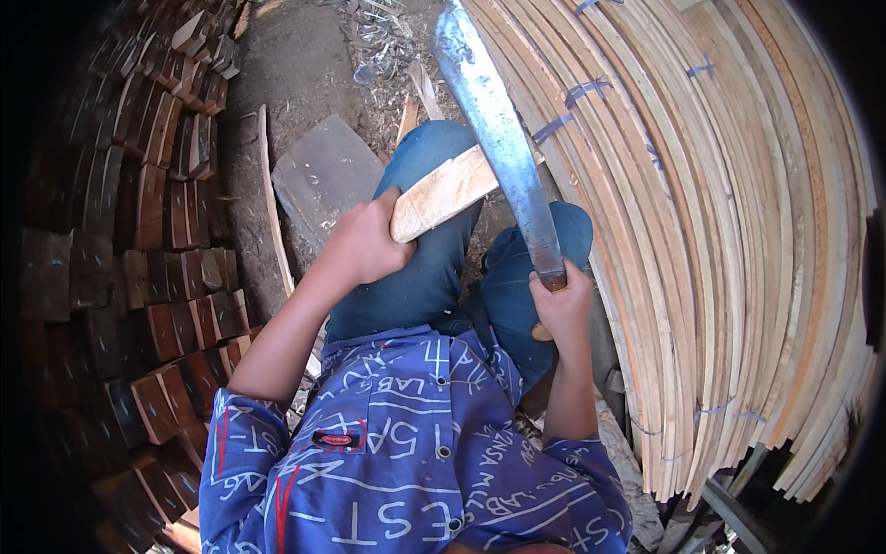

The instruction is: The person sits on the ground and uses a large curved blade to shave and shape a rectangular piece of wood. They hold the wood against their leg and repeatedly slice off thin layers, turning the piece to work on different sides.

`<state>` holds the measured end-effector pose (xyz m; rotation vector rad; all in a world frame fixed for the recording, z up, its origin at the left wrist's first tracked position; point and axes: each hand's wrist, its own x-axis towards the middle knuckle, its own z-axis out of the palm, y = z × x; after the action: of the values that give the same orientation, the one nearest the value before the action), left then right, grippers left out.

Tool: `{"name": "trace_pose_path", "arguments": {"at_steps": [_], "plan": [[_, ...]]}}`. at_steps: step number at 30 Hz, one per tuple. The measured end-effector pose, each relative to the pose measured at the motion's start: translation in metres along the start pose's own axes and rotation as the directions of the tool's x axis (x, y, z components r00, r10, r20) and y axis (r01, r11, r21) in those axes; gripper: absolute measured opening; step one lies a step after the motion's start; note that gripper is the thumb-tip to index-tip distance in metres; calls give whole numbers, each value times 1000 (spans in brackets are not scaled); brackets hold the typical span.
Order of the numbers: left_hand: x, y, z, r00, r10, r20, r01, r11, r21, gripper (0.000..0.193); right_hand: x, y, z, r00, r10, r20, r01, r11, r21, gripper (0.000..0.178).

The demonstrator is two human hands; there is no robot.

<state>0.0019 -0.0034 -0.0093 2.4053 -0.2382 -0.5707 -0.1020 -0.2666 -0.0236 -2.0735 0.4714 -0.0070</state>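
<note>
My left hand [371,237] is closed round the near end of a pale piece of wood [445,196], which slants up to the right above my knees. My right hand [565,303] grips the dark handle of a machete [503,125]. Its long, broad blade points up and away, slightly to the left, and in the view it crosses the far end of the wood. Whether the edge touches the wood I cannot tell. The blade hides part of that end.
Long thin wooden strips [683,212] tied with purple bands are stacked at the right. Short dark wood blocks [157,212] are piled along the left. A grey flat slab [328,171] lies on the dirt floor beyond my left hand, with wood scraps and pale litter [392,46] farther off.
</note>
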Motion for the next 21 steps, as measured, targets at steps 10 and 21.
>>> {"name": "trace_pose_path", "arguments": {"at_steps": [10, 21], "plan": [[2, 1, -1, 1000, -7, -9, 7, 1000, -16, 33, 1, -1, 5, 999, 48, -24, -48, 999, 26, 22], [0, 3, 0, 1000, -4, -13, 4, 1000, 10, 39, -3, -6, 9, 997, 81, -1, -81, 996, 44, 16]]}}
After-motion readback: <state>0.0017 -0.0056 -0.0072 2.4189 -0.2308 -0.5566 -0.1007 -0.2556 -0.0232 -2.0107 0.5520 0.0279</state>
